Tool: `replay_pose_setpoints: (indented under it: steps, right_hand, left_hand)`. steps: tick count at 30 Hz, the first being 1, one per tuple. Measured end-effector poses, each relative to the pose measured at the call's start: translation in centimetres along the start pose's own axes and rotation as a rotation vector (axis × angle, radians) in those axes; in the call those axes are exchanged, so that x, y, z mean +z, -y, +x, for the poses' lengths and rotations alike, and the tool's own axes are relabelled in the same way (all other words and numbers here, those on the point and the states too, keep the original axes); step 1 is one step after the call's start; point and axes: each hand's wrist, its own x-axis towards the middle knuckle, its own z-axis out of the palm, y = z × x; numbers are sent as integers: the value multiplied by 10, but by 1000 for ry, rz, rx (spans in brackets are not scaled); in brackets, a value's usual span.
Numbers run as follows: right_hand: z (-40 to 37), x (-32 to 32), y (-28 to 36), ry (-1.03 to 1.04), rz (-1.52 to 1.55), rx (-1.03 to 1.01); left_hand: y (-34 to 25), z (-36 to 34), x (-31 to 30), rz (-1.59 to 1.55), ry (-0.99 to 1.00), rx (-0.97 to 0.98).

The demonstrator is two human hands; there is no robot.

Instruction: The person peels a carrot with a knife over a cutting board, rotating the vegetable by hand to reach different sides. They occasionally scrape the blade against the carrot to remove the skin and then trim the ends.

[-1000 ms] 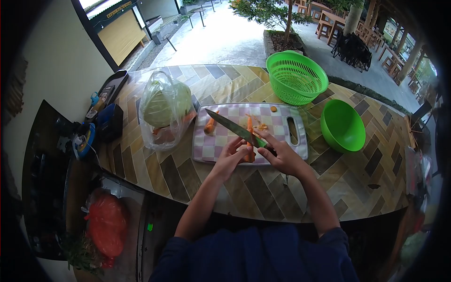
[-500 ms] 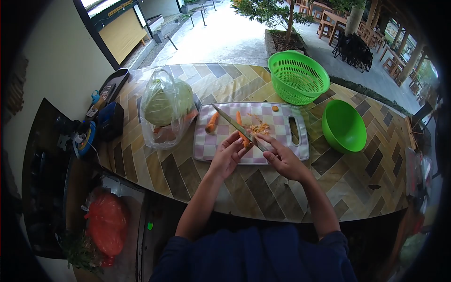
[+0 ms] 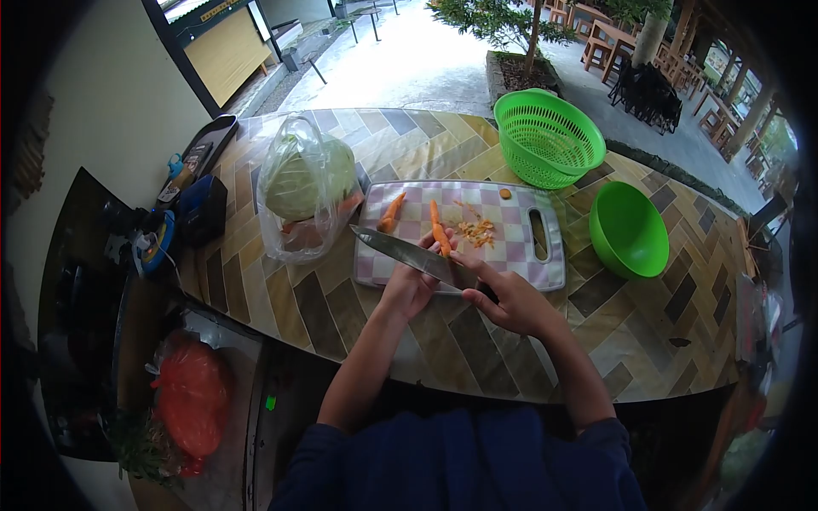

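My right hand (image 3: 504, 298) grips the dark handle of a kitchen knife (image 3: 413, 257), whose broad blade points left across the front of the chopping board. Behind the blade my left hand (image 3: 411, 285) is closed round the near end of a carrot (image 3: 439, 228); the blade hides part of its fingers. The checked pink-and-white chopping board (image 3: 511, 264) lies under both. On it are a second carrot (image 3: 392, 213) at the left, a small pile of peelings (image 3: 479, 232) and a cut carrot piece (image 3: 505, 193) near the far edge.
A cabbage (image 3: 307, 183) sits in a clear plastic bag left of the board. To the right stand a green colander (image 3: 545, 140) and a green bowl (image 3: 629, 230). A red plastic bag (image 3: 194, 393) lies lower left. A black container (image 3: 202, 213) is at the table's left edge.
The knife has swung flatter, its tip dropping toward the board's left edge and its broad side now showing. My right hand has shifted slightly nearer to me.
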Motion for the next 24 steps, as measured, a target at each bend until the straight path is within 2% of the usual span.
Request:
replay_pose_setpoints:
  steps: [6,24]
  right_hand:
    - [0,0,-1,4,-49,-12]
    - [1,1,-3,-5,-79,-28]
  left_hand:
    - [4,3,-9,-100,66,-19]
    - [3,1,-4,-76,52,-29]
